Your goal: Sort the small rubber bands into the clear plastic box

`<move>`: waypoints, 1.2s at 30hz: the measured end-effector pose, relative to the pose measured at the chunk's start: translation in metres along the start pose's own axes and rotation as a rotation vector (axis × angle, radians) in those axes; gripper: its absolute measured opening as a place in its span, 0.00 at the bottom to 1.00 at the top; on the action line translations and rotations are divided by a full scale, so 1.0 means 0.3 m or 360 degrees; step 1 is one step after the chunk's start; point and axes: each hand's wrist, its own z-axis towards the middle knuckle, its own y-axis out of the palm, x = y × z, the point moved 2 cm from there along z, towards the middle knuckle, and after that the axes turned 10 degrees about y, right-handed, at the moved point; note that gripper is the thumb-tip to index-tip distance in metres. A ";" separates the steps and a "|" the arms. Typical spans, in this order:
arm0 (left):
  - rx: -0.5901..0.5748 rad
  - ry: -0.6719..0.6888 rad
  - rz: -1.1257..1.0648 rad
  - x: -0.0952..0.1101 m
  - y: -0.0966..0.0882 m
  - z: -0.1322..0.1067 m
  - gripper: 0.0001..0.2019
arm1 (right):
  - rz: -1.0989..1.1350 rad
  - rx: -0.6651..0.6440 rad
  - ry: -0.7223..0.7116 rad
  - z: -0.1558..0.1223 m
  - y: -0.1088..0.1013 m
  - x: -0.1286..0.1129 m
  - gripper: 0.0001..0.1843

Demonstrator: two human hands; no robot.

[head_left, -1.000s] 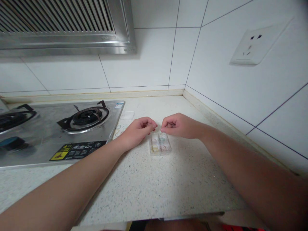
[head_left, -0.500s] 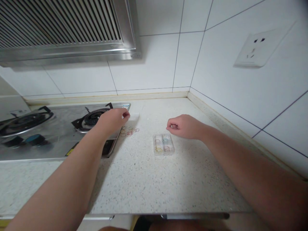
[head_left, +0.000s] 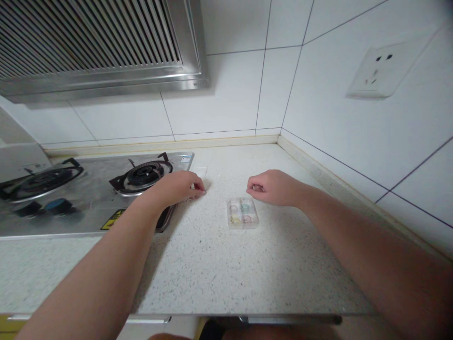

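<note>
My left hand (head_left: 186, 186) is low over the counter beside the hob, with thumb and fingertips pinched together. Under and beside it lie thin coloured loops (head_left: 191, 198), like small rubber bands, mostly covered by the hand. Whatever its fingertips hold is too small to make out. My right hand (head_left: 271, 187) is curled closed just beyond the right back corner of a clear divided box (head_left: 242, 226); anything inside its fingers is hidden. In the box's compartments lie more loops, yellowish, reddish and greenish among them.
A clear flat piece (head_left: 201, 172), like a lid, lies behind my left hand. The gas hob (head_left: 88, 219) with black pan supports fills the left side, under a steel range hood (head_left: 191, 78). Tiled walls meet behind the speckled counter (head_left: 212, 274); a socket (head_left: 377, 71) is at right.
My left hand has moved right and lower, from the hob's edge onto the loops, now covering most of them. My right hand and the box have stayed nearly in place.
</note>
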 end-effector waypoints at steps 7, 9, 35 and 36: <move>-0.0066 -0.0053 0.0115 -0.002 0.003 0.000 0.10 | -0.0007 -0.0020 -0.0005 -0.004 0.001 -0.007 0.13; -0.0074 -0.0067 0.0124 -0.006 0.006 0.002 0.10 | 0.0004 -0.0021 -0.0017 -0.005 0.001 -0.007 0.13; -0.0019 -0.0211 0.0300 -0.016 0.027 0.001 0.11 | 0.0003 -0.0074 -0.0038 -0.009 -0.005 -0.021 0.13; -0.0019 -0.0215 0.0314 -0.015 0.028 0.001 0.11 | 0.0003 -0.0078 -0.0035 -0.009 -0.005 -0.021 0.13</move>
